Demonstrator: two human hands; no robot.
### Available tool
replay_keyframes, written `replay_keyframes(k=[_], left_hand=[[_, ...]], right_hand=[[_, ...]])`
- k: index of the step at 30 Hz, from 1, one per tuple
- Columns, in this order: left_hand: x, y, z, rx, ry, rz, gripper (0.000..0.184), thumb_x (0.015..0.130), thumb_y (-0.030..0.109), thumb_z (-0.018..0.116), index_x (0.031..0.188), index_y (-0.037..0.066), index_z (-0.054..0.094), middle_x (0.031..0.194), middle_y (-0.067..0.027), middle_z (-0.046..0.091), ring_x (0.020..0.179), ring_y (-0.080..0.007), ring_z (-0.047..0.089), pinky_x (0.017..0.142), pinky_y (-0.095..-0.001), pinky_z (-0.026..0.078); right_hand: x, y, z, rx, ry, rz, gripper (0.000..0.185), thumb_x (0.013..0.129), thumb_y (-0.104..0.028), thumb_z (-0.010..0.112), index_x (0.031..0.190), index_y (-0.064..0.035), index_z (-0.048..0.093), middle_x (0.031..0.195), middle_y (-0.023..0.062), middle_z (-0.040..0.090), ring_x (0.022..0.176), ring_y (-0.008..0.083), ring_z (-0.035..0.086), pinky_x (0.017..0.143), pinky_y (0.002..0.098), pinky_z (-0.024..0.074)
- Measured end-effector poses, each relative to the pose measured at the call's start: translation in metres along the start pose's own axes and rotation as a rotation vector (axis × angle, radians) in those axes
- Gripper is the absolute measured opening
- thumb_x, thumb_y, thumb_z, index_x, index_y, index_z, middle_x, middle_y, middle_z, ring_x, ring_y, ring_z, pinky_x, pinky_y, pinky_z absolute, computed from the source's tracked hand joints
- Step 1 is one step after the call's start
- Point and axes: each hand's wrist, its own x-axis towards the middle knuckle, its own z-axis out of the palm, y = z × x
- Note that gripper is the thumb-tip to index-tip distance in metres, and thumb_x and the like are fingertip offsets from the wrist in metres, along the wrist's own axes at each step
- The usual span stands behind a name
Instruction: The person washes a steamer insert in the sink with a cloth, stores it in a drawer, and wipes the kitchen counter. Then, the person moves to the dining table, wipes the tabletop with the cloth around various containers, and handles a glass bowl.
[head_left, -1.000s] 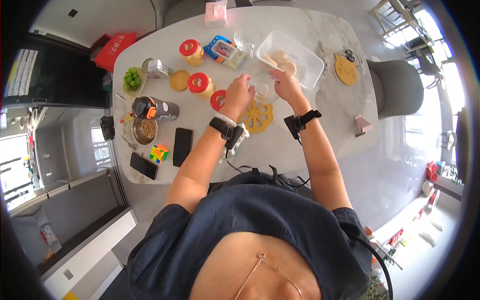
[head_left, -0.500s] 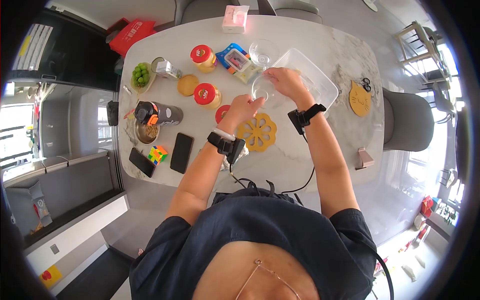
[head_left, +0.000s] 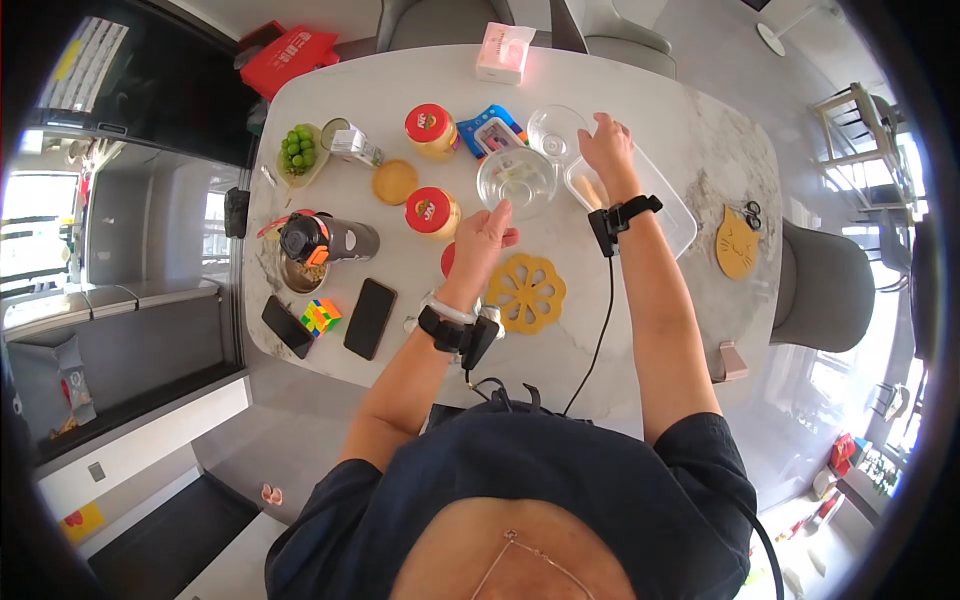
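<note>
My left hand (head_left: 485, 245) is at the near side of a clear glass bowl (head_left: 517, 183), thumb raised and fingers apart, holding nothing. Whether its thumb tip touches the rim I cannot tell. My right hand (head_left: 609, 152) hovers over the far left corner of a clear plastic box (head_left: 678, 212), fingers spread and free. A second glass bowl (head_left: 557, 128) stands just left of the right hand, behind the first. Inside the box a tan shape shows, partly hidden by my wrist. Close to my left hand are a red-lidded jar (head_left: 432, 212) and a yellow flower-shaped mat (head_left: 526, 293).
Another red-lidded jar (head_left: 431, 130) and a blue pack (head_left: 490, 130) are farther back. Leftward stand a dark bottle (head_left: 345, 240), green grapes (head_left: 298, 150), a puzzle cube (head_left: 320, 317) and a phone (head_left: 370, 318). Scissors (head_left: 750, 213) lie by a cat-shaped mat (head_left: 736, 245) at right.
The glass bowl, earlier between both hands at the box's left side, now sits farther left. My right hand has come off it and moved right; my left hand has drawn back. The view has shifted slightly.
</note>
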Motion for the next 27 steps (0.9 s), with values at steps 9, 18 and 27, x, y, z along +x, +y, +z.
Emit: replay_keyframes(k=[9, 18, 27], left_hand=[[0.014, -0.002, 0.002, -0.136, 0.12, 0.063, 0.041, 0.088, 0.042, 0.057, 0.082, 0.002, 0.055, 0.085, -0.0081, 0.057, 0.079, -0.0164, 0.06, 0.077, -0.0291, 0.052], [0.021, -0.005, 0.001, -0.187, 0.195, 0.163, 0.018, 0.085, 0.018, 0.064, 0.084, 0.006, 0.051, 0.093, -0.0063, 0.057, 0.088, -0.0146, 0.058, 0.087, -0.0313, 0.048], [0.014, 0.003, 0.007, -0.152, 0.186, 0.252, 0.028, 0.08, 0.015, 0.069, 0.085, 0.008, 0.043, 0.091, -0.0036, 0.05, 0.088, -0.0116, 0.05, 0.076, -0.024, 0.044]], right_hand=[[0.007, -0.003, 0.013, -0.369, -0.174, -0.077, 0.029, 0.085, -0.029, 0.049, 0.099, -0.0094, 0.064, 0.098, 0.0124, 0.066, 0.122, 0.0307, 0.044, 0.108, 0.053, 0.0155], [0.007, -0.003, 0.014, -0.23, -0.087, -0.144, 0.029, 0.085, -0.023, 0.044, 0.077, -0.0056, 0.065, 0.081, 0.0113, 0.064, 0.084, 0.0289, 0.06, 0.109, 0.049, 0.0165], [-0.031, -0.025, -0.035, -0.052, -0.004, -0.095, 0.028, 0.083, -0.02, 0.043, 0.081, -0.0074, 0.068, 0.079, 0.0148, 0.065, 0.09, 0.0289, 0.061, 0.106, 0.0448, 0.0244]])
